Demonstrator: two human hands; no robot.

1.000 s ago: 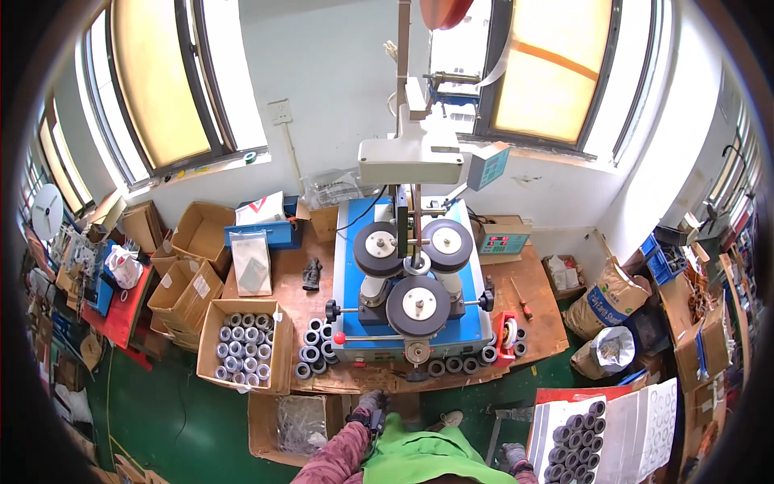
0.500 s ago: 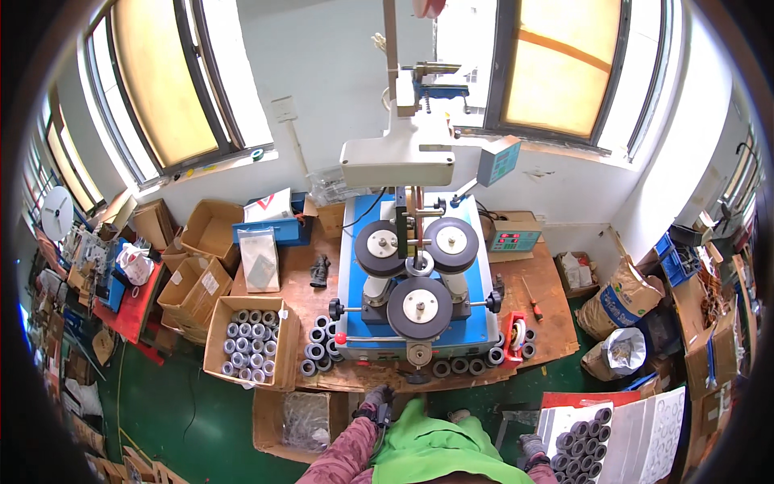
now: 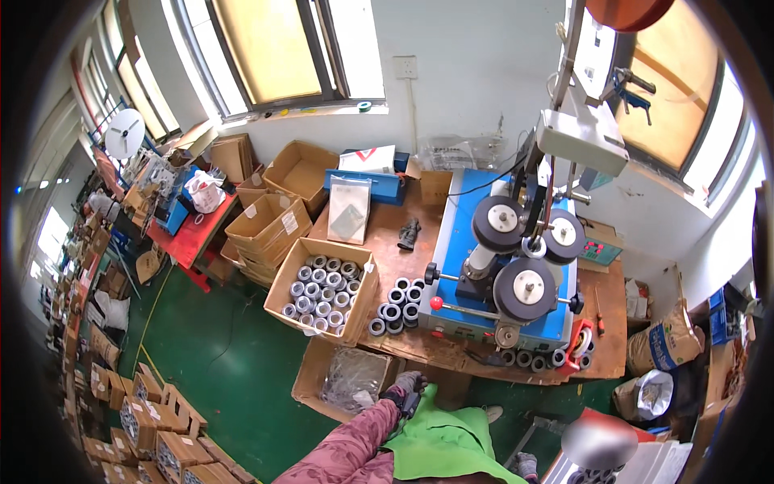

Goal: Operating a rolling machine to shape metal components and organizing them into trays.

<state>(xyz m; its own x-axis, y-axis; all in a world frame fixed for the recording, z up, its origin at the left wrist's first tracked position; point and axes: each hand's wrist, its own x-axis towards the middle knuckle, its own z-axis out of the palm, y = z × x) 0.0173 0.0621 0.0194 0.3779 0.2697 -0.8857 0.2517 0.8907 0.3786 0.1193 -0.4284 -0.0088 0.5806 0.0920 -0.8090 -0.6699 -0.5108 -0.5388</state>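
Across the centre runs the brown wooden surface, and dominating its right half is the blue metal machine with three black disc rollers. Left of it sits the brown cardboard carton, holding plenty of pale, silvery rings; below that, the lower cardboard box of crumpled clear plastic. It looks partway along: a good batch boxed, one pale metallic ring seated between the rollers, and others left outside. Those are the dark grey rings bunched beside the carton, a short row under the machine's front edge, and more dark rings lower right, partly lost in a blur. And the hands: the gloved left hand, bottom centre, is near the lower box; the gloved right hand is near the lower-right rings. Whether either hand's fingers are apart or together, I can't tell.
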